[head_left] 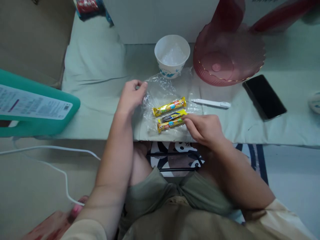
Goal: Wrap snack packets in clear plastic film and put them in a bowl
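At the centre of the frame, a clear plastic wrapper (162,96) is spread on the pale green cloth of the table (100,100). Its left edge is pinched between the thumb and fingers of the left hand (131,96). Two yellow candy bars (170,115) are laid side by side on the wrapper, both slanted upward to the right. The right end of the lower bar is touched by the curled fingertips of the right hand (203,128); whether it is actually gripped cannot be told. Just above the wrapper a white paper cup (172,55) is seen, and to its right a red plastic fan base (228,56). A white pen (211,103) is placed right of the wrapper, with a black phone (264,96) beyond it. A teal box (35,106) is shown at the left edge.
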Demonstrator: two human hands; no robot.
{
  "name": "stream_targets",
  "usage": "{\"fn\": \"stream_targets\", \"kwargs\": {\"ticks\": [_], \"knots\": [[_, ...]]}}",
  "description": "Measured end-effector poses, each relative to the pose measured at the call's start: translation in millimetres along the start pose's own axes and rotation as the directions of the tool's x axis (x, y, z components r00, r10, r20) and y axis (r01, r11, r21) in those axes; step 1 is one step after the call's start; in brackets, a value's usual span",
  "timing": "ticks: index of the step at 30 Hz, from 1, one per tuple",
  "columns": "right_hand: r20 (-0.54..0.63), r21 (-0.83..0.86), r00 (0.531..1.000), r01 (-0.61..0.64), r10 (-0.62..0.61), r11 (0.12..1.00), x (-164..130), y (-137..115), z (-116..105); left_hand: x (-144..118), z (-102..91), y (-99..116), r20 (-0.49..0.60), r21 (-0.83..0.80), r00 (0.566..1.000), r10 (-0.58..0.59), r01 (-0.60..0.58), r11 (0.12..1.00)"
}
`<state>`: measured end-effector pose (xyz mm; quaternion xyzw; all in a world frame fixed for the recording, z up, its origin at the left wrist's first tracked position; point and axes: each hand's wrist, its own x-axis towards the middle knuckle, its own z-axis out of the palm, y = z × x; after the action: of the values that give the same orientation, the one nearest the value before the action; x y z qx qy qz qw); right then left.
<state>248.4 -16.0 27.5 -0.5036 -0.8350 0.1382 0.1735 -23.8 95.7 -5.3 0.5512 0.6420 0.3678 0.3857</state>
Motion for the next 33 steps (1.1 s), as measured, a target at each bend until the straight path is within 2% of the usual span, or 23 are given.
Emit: {"fn": "stream_targets", "kwargs": {"ticks": [2, 3, 5, 7, 9, 11, 13, 15, 18, 20, 24, 27, 30, 33], "knots": [[-0.139, 0.041, 0.990, 0.006, 0.000, 0.999, 5, 1, 2, -7, -2.9, 8, 0.035, 0.025, 0.996, -0.085, 0.084, 0.996], [-0.154, 0.052, 0.988, 0.038, -0.029, 0.998, 9, 1, 4, -12, -5.4, 12, 0.078, 0.062, 0.987, -0.137, 0.133, 0.989], [-0.082, 0.050, 0.990, 0.117, -0.113, 0.992, 15, 1, 10, -25, -11.5, 19, 0.199, 0.172, 0.948, -0.248, 0.215, 0.961], [0.028, 0.031, 0.989, 0.144, -0.145, 0.989, 20, 1, 17, -40, -16.6, 23, 0.356, 0.263, 0.885, -0.300, 0.213, 0.941], [0.107, 0.018, 0.984, 0.138, -0.140, 0.990, 24, 0, 23, -54, -18.3, 26, 0.506, 0.226, 0.827, -0.243, 0.144, 0.963], [0.137, 0.018, 0.982, 0.125, -0.126, 0.992, 27, -1, 27, -63, -16.4, 26, 0.557, 0.088, 0.821, -0.124, 0.091, 0.992], [0.131, 0.024, 0.986, 0.104, -0.107, 0.994, 30, -3, 29, -67, -12.9, 27, 0.488, -0.074, 0.872, -0.047, 0.095, 0.993], [0.113, 0.038, 0.991, 0.062, -0.065, 0.997, 32, -4, 31, -67, -9.8, 28, 0.410, -0.218, 0.911, -0.043, 0.143, 0.965], [0.088, 0.082, 0.996, -0.013, 0.006, 0.997, 35, -5, 34, -64, -7.0, 33, 0.433, -0.428, 0.900, -0.051, 0.255, 0.867], [0.057, 0.143, 0.998, -0.039, 0.031, 0.989, 36, -4, 36, -63, -4.9, 37, 0.449, -0.510, 0.893, -0.017, 0.272, 0.816], [-0.020, 0.294, 1.000, -0.010, 0.016, 0.956, 39, 4, 37, -58, 1.0, 41, 0.352, -0.456, 0.936, 0.009, 0.164, 0.875], [-0.075, 0.348, 0.997, 0.019, 0.008, 0.937, 40, 10, 36, -50, 3.0, 37, 0.299, -0.427, 0.954, -0.019, 0.152, 0.891], [-0.153, 0.422, 0.985, -0.002, 0.074, 0.907, 39, 12, 37, -43, 2.5, 30, 0.249, -0.469, 0.966, -0.070, 0.184, 0.864], [-0.211, 0.553, 0.953, -0.066, 0.216, 0.831, 34, 10, 35, -41, 2.4, 25, 0.249, -0.556, 0.956, -0.154, 0.271, 0.786]]}}
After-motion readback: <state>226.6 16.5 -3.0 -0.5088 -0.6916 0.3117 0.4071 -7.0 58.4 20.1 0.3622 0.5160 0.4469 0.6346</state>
